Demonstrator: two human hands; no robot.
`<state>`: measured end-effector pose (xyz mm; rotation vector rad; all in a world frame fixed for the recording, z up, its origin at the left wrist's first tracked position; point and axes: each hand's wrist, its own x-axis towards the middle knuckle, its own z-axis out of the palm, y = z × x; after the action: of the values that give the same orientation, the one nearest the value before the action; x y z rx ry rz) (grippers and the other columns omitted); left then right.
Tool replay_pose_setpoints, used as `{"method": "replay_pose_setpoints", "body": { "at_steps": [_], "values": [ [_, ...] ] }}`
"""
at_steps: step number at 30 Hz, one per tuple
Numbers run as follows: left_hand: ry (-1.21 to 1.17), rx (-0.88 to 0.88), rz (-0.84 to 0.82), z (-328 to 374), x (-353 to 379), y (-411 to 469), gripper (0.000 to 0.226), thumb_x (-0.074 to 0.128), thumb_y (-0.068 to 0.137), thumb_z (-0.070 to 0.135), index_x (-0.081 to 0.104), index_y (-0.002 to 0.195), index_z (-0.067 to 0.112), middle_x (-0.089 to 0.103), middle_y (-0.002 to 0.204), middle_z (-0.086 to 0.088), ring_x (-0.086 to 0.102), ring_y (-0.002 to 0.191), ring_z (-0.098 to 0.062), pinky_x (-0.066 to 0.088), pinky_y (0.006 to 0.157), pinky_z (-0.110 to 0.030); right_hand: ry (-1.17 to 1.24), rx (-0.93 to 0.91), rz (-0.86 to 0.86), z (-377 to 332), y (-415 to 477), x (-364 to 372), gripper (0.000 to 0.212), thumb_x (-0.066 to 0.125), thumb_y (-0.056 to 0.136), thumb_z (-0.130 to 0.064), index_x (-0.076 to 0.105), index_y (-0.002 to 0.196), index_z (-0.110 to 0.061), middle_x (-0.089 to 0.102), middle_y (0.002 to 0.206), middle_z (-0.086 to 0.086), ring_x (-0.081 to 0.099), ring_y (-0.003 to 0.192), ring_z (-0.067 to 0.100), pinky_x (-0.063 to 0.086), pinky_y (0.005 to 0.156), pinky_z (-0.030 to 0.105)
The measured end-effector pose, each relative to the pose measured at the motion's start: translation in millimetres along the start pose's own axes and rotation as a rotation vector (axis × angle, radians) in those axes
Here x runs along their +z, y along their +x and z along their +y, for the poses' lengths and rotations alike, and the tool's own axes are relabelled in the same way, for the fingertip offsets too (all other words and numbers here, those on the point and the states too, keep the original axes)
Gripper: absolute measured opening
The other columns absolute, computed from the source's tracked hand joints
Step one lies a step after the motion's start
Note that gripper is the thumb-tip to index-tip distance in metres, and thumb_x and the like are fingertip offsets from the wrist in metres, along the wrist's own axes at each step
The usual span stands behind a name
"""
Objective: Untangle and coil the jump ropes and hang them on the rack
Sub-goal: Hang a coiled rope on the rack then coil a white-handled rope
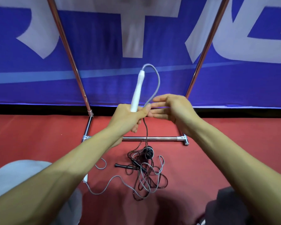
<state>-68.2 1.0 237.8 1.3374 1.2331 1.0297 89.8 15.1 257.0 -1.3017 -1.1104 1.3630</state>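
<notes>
Head view: left hand [128, 117] is gripping a white handle [137, 91] upright above the rack [152, 138] base bar, fingers curled around it. Grey rope [158, 82] is looping from the handle top down towards the rack. Tangled ropes [146, 174] are lying on the red floor [217, 151] just in front of the rack. Right hand [173, 109] is hovering beside the grey rope, fingers straight and close together; contact cannot be confirmed.

rope tangle [144, 172] blocking floor ahead, rack crossbar [150, 138] just beyond, open red floor [225, 143] either side

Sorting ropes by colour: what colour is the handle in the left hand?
The handle is white; the head view shows it best.
</notes>
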Motion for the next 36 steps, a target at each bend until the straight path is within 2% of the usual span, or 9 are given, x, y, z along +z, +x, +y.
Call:
{"method": "replay_pose_setpoints", "body": {
  "at_steps": [3, 6, 10, 16, 19, 23, 26, 31, 36],
  "values": [
    [-0.141, 0.013, 0.017, 10.3, -3.5, -0.1, 0.038, 0.066, 0.09, 0.039, 0.073, 0.069, 0.009, 0.04, 0.049, -0.002, 0.032, 0.037, -0.014, 0.037, 0.046, -0.027, -0.452, -0.014, -0.12, 27.8, 0.8, 7.5, 0.033, 0.037, 0.088, 0.011, 0.064, 0.099, -0.003, 0.063, 0.088, 0.008, 0.058, 0.079, 0.018, 0.048, 0.074, 0.023],
    [-0.322, 0.015, 0.008, 19.9, -10.3, -0.5, 0.037, 0.065, 0.09, 0.037, 0.07, 0.069, 0.007, 0.038, 0.048, -0.002, 0.032, 0.037, -0.013, 0.037, 0.046, -0.028, -1.021, -0.044, -0.337, 55.8, 1.6, 13.3, 0.032, 0.055, 0.088, -0.005, 0.062, 0.118, -0.012, 0.066, 0.112, 0.003, 0.06, 0.102, 0.016, 0.046, 0.09, 0.024],
    [-0.426, 0.05, -0.049, 27.6, -18.4, -5.6, 0.037, 0.063, 0.091, 0.035, 0.067, 0.07, 0.005, 0.036, 0.048, 0.0, 0.029, 0.038, -0.013, 0.037, 0.045, -0.026, -1.099, -0.111, -0.36, 73.3, -1.7, 22.6, 0.012, 0.061, 0.09, -0.016, 0.063, 0.102, -0.016, 0.071, 0.1, 0.005, 0.065, 0.094, 0.018, 0.045, 0.084, 0.024],
    [-0.23, 0.05, 0.043, 23.0, -30.6, -1.3, 0.046, 0.066, 0.089, 0.041, 0.065, 0.099, -0.004, 0.027, 0.048, 0.005, 0.022, 0.039, -0.011, 0.028, 0.041, -0.023, -0.783, -0.081, -0.163, 58.1, 1.8, 13.4, 0.016, 0.052, 0.092, -0.005, 0.058, 0.078, -0.009, 0.068, 0.076, 0.014, 0.07, 0.069, 0.028, 0.059, 0.071, 0.041],
    [-0.106, 0.009, 0.087, 15.8, -32.3, 1.5, 0.043, 0.07, 0.084, 0.047, 0.062, 0.091, 0.006, 0.029, 0.044, 0.008, 0.024, 0.037, -0.011, 0.027, 0.042, -0.024, -0.536, -0.049, -0.041, 43.5, 0.6, 7.4, 0.022, 0.047, 0.095, -0.004, 0.054, 0.076, -0.011, 0.061, 0.073, 0.011, 0.065, 0.061, 0.027, 0.058, 0.061, 0.039],
    [0.016, -0.014, 0.025, 6.3, -24.6, 2.5, 0.059, 0.07, 0.08, 0.051, 0.068, 0.096, -0.005, 0.033, 0.042, 0.007, 0.026, 0.036, -0.014, 0.028, 0.044, -0.024, -0.181, -0.09, 0.095, 9.1, -3.1, 3.5, 0.021, 0.042, 0.097, -0.001, 0.052, 0.08, -0.01, 0.055, 0.066, 0.01, 0.058, 0.048, 0.019, 0.057, 0.054, 0.036],
    [0.153, 0.001, -0.083, 1.7, -14.4, -0.6, 0.03, 0.073, 0.079, 0.046, 0.073, 0.079, 0.016, 0.037, 0.05, -0.002, 0.03, 0.038, -0.017, 0.03, 0.043, -0.025, -0.003, -0.128, 0.108, -10.4, -8.2, -0.4, 0.02, 0.045, 0.097, -0.003, 0.053, 0.079, -0.009, 0.055, 0.065, 0.009, 0.058, 0.047, 0.018, 0.058, 0.052, 0.035],
    [0.296, -0.069, -0.224, -10.5, -1.5, -2.8, 0.023, 0.077, 0.082, 0.028, 0.072, 0.105, 0.023, 0.033, 0.045, 0.009, 0.029, 0.036, -0.013, 0.029, 0.039, -0.022, 0.216, -0.154, 0.1, -26.8, -13.4, -1.9, 0.019, 0.048, 0.097, -0.003, 0.056, 0.08, -0.002, 0.058, 0.054, 0.005, 0.059, 0.044, 0.016, 0.056, 0.05, 0.031],
    [0.358, -0.069, -0.149, -17.4, 4.7, 1.4, 0.026, 0.076, 0.083, 0.029, 0.063, 0.07, 0.011, 0.04, 0.045, 0.007, 0.03, 0.038, -0.01, 0.028, 0.044, -0.022, 0.263, -0.157, 0.119, -32.2, -13.6, -6.2, 0.015, 0.047, 0.098, -0.003, 0.057, 0.087, 0.002, 0.06, 0.067, 0.012, 0.063, 0.049, 0.017, 0.06, 0.057, 0.034]
  ]
}}
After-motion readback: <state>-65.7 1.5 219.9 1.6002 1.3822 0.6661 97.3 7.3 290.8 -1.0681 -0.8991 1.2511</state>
